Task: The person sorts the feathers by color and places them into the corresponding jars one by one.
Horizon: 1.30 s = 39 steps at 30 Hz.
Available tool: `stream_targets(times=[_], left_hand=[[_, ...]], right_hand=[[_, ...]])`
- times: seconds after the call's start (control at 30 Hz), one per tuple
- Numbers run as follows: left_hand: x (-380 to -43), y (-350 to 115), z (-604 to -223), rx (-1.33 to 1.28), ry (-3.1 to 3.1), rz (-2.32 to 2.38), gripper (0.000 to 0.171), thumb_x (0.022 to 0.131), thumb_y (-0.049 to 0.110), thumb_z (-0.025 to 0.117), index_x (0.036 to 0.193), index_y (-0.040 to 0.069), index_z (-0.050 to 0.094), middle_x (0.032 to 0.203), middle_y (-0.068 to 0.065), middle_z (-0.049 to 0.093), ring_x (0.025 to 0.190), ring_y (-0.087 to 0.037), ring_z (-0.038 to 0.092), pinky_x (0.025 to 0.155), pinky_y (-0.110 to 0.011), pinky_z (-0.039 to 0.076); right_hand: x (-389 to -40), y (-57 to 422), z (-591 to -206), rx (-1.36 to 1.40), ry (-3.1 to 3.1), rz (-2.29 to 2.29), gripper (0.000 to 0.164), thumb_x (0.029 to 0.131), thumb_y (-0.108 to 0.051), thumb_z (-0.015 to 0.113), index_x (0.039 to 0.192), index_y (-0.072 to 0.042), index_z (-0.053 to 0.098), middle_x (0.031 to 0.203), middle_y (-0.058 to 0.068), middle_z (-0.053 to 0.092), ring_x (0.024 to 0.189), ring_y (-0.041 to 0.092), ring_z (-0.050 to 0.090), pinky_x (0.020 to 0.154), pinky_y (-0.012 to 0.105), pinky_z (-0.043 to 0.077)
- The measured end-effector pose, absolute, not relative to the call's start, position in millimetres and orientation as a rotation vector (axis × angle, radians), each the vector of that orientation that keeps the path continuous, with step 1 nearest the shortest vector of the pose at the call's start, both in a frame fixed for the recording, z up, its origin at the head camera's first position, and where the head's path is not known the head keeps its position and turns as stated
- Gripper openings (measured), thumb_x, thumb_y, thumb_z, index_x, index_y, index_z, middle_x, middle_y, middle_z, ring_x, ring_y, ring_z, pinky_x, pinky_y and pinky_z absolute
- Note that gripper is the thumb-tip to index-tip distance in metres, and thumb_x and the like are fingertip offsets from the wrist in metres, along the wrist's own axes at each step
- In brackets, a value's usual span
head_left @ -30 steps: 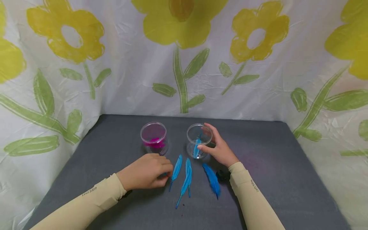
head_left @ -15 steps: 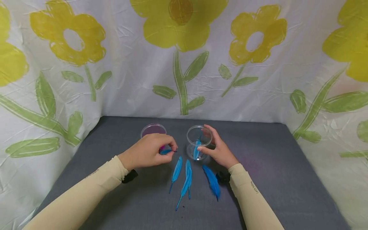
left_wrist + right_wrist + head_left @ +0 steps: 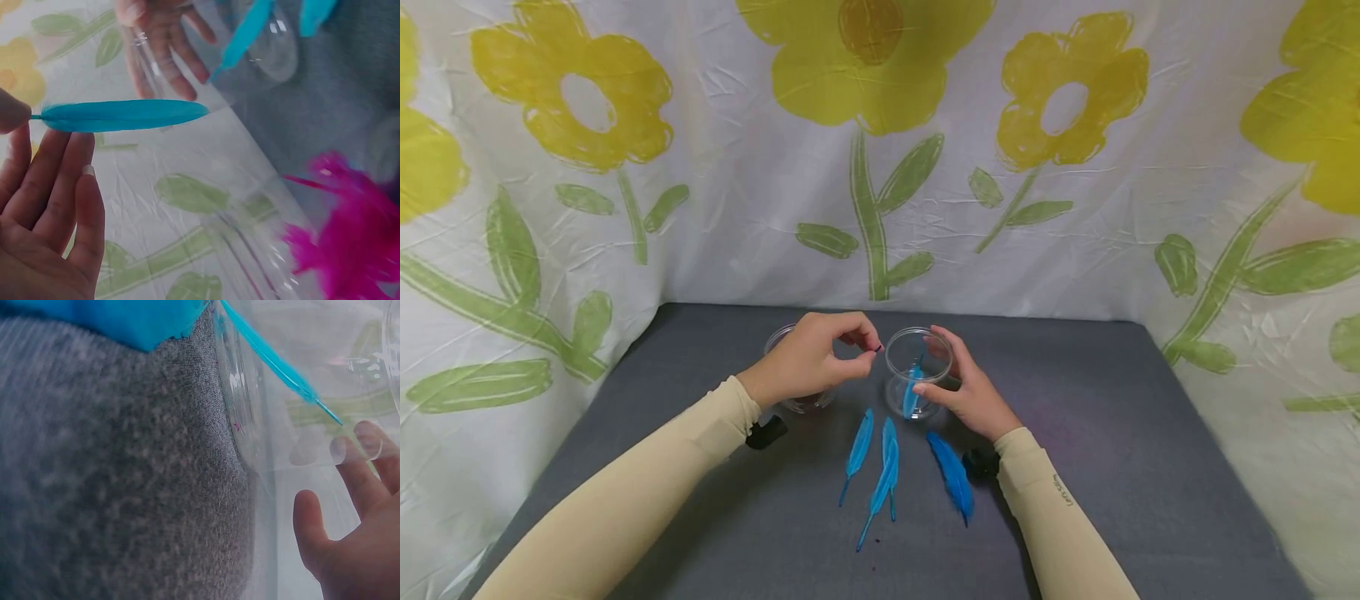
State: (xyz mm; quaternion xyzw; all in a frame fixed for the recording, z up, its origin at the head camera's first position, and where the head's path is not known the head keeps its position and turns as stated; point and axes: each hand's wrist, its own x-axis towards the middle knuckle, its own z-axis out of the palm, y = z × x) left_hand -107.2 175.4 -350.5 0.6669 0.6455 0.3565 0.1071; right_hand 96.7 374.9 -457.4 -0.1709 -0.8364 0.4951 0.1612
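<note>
My left hand (image 3: pixel 812 354) pinches a blue feather (image 3: pixel 125 116) by its quill tip, just left of a clear plastic jar's rim. In the left wrist view that feather stretches out level from the thumb and finger. My right hand (image 3: pixel 977 398) holds this clear jar (image 3: pixel 893 393) from the right side, thumb in front and fingers behind. One blue feather (image 3: pixel 913 390) leans inside it, quill end up. Below the jars lie more blue feathers: one (image 3: pixel 861 450) at left, an overlapping pair (image 3: pixel 884 475) in the middle, and a darker one (image 3: pixel 953 477) near my right wrist.
Behind my left hand stands a second clear jar (image 3: pixel 808 403), partly hidden. Bright pink feathers (image 3: pixel 353 231) show in it in the left wrist view. The grey cloth table (image 3: pixel 1150 467) ends at a white flower-painted curtain (image 3: pixel 737 192).
My left hand has lifted a blue feather off the table and carried it up and right, over the left jar, toward the right jar. My right hand has kept its hold.
</note>
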Motion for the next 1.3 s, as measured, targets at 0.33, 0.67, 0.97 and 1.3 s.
stream_targets(times=[0.33, 0.67, 0.97, 1.3], left_hand=[[-100, 199, -341, 1.758, 1.793, 1.242, 0.006, 0.096, 0.032, 0.068, 0.100, 0.029, 0.064, 0.103, 0.008, 0.074, 0.088, -0.008, 0.066, 0.079, -0.039, 0.057], [-89, 218, -337, 1.624, 1.708, 1.382, 0.009, 0.095, 0.025, 0.070, 0.102, 0.022, 0.066, 0.106, 0.001, 0.075, 0.090, -0.013, 0.069, 0.082, -0.034, 0.057], [-86, 232, -351, 1.639, 1.724, 1.442, 0.006, 0.095, 0.026, 0.070, 0.100, 0.024, 0.067, 0.101, 0.001, 0.074, 0.088, -0.011, 0.068, 0.081, -0.034, 0.058], [-85, 234, -362, 1.650, 1.806, 1.364, 0.007, 0.095, 0.030, 0.070, 0.100, 0.026, 0.066, 0.096, 0.010, 0.070, 0.090, -0.008, 0.067, 0.083, -0.033, 0.057]], right_hand=[[98, 379, -461, -0.452, -2.373, 1.425, 0.089, 0.091, -0.042, 0.074, 0.158, -0.041, 0.016, 0.163, -0.007, 0.033, 0.152, 0.026, 0.031, 0.117, 0.063, 0.029], [99, 380, -462, -0.429, -2.376, 1.409, 0.088, 0.089, -0.050, 0.073, 0.157, -0.046, 0.016, 0.159, -0.019, 0.034, 0.150, 0.017, 0.034, 0.116, 0.061, 0.032], [100, 381, -463, -0.446, -2.368, 1.419, 0.087, 0.089, -0.050, 0.074, 0.155, -0.049, 0.017, 0.159, -0.018, 0.036, 0.148, 0.012, 0.036, 0.116, 0.060, 0.033], [100, 381, -464, -0.453, -2.359, 1.444, 0.088, 0.089, -0.048, 0.074, 0.157, -0.046, 0.017, 0.159, -0.013, 0.036, 0.148, 0.015, 0.036, 0.117, 0.061, 0.031]])
